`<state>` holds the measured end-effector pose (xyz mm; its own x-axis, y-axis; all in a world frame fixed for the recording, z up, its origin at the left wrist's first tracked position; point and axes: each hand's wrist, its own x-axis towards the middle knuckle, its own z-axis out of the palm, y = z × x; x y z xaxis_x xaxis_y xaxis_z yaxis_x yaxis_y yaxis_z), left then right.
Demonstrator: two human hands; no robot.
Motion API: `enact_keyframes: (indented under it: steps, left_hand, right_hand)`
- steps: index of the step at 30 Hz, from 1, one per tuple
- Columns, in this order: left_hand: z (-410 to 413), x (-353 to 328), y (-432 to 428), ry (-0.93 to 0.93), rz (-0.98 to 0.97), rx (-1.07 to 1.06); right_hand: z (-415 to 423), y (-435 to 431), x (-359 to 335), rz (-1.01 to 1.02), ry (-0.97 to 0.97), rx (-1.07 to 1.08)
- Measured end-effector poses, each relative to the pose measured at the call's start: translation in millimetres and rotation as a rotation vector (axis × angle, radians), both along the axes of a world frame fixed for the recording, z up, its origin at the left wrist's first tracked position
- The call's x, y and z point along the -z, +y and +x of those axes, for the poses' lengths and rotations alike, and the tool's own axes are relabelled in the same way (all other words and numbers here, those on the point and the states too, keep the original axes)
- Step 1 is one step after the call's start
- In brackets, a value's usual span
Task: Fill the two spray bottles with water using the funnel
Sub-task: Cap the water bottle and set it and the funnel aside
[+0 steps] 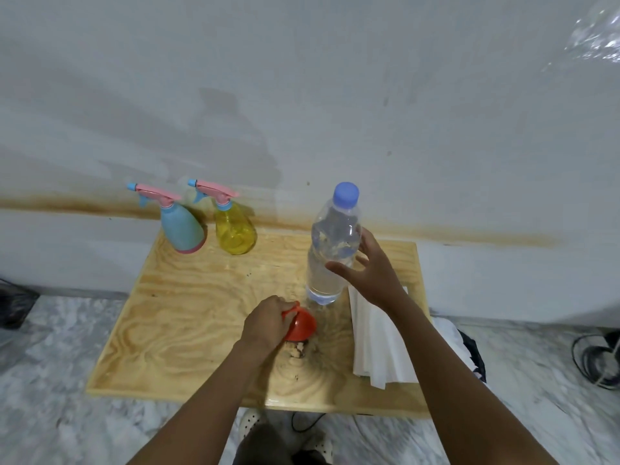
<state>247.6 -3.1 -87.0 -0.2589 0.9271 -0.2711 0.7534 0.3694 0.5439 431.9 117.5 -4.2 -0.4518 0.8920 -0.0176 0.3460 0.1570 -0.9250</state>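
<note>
Left hand [266, 318] is holding the red funnel [302, 325], grip closed on its rim. The funnel is sitting tilted, low on the table [174, 317], just in front of the water bottle [330, 250] (upright, blue cap on). Right hand [372, 273] is hovering at the water bottle's right side, grip open, fingers spread, thumb crossing its front; contact unclear. Blue spray bottle [183, 229] and yellow spray bottle [235, 231] are standing side by side, well left of the water bottle and behind it. White paper stack [375, 340] is lying just right of the water bottle.
</note>
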Motion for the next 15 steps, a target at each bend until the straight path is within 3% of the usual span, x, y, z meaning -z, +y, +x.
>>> enact_keyframes:
  steps: [6,10,15]
  left_hand:
    - [-7.5,-4.9,-1.9,-0.216,0.070,-0.143]
    - [-12.8,-12.4,-1.9,-0.410,0.109,-0.334]
    - [-24.3,-20.4,-1.3,-0.486,0.153,-0.502]
  right_hand:
    - [-6.5,14.3,-1.7,-0.038,-0.048,-0.098]
    - [-15.2,2.9,7.2,0.037,-0.002,0.036]
    - [-20.5,-13.1,13.4,0.080,0.070,0.192]
